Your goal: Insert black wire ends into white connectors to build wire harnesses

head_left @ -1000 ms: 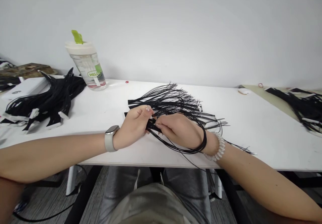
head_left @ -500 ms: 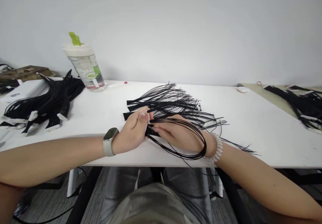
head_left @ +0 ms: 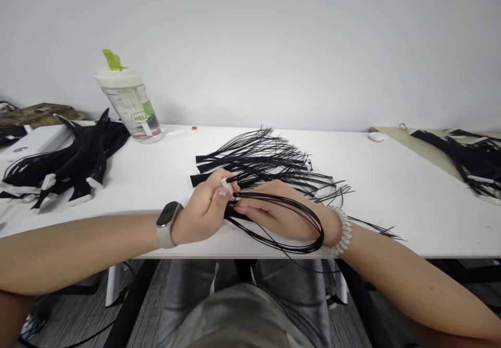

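My left hand (head_left: 205,204) is closed on a small white connector (head_left: 227,185), pinching it between thumb and fingers. Black wires (head_left: 301,207) run from the connector and loop back over my right wrist. My right hand (head_left: 277,210) is closed beside it, its fingertips pinching a thin black wire close to the connector; the very tip of that wire is hidden. Just behind both hands, several bundles of black wires (head_left: 250,155) lie fanned out on the white table (head_left: 168,176), their loose ends pointing right.
A tilted-looking water bottle (head_left: 133,108) with a green spout stands back left. Beside it is a heap of black wire harnesses (head_left: 86,155) with white connectors. More black harnesses (head_left: 465,160) lie at the far right. A small white object (head_left: 377,136) rests near the table's back edge.
My left hand has turned slightly, so more of the white connector shows above the thumb. The wire loop has dipped a little lower and my right hand has shifted slightly.
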Action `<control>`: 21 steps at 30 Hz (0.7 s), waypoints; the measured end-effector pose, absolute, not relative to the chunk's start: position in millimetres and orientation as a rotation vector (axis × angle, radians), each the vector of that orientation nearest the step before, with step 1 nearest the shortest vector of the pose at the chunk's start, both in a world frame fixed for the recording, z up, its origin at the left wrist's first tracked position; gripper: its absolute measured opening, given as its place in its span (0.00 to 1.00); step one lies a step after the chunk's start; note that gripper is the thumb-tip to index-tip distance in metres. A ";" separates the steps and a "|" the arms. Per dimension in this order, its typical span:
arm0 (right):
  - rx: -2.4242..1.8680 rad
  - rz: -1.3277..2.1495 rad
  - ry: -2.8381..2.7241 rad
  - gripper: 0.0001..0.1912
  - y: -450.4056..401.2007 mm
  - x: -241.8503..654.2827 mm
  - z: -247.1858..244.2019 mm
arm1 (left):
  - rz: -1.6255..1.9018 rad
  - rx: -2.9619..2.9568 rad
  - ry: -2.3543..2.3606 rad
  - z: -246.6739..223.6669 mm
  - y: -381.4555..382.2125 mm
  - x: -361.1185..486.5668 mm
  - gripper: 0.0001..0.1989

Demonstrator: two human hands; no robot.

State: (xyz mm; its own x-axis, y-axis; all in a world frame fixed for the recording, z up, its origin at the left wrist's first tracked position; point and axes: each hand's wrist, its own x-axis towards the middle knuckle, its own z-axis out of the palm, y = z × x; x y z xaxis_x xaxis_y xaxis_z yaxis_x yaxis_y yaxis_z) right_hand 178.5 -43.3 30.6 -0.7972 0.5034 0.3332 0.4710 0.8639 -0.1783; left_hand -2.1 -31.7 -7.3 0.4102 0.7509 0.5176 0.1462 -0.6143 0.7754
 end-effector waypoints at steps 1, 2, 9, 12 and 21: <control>-0.722 0.122 -2.666 0.15 -43.4 178.5 31.0 | 1.208 2.023 0.751 -8.7 -31.9 -2.5 0.17; -0.721 0.126 -2.663 0.15 -43.6 178.5 31.3 | 1.216 2.022 0.746 -9.9 -32.0 -2.7 0.17; -0.729 0.136 -2.603 0.12 -43.9 175.2 29.0 | 1.243 2.075 0.782 -7.8 -32.3 -2.3 0.19; -0.750 0.156 -2.573 0.11 -43.9 174.2 27.6 | 1.233 2.093 0.818 -5.9 -32.2 -2.3 0.19; -0.701 0.262 -2.586 0.14 -43.6 178.0 30.7 | 1.234 2.141 0.792 -5.4 -32.7 -3.1 0.19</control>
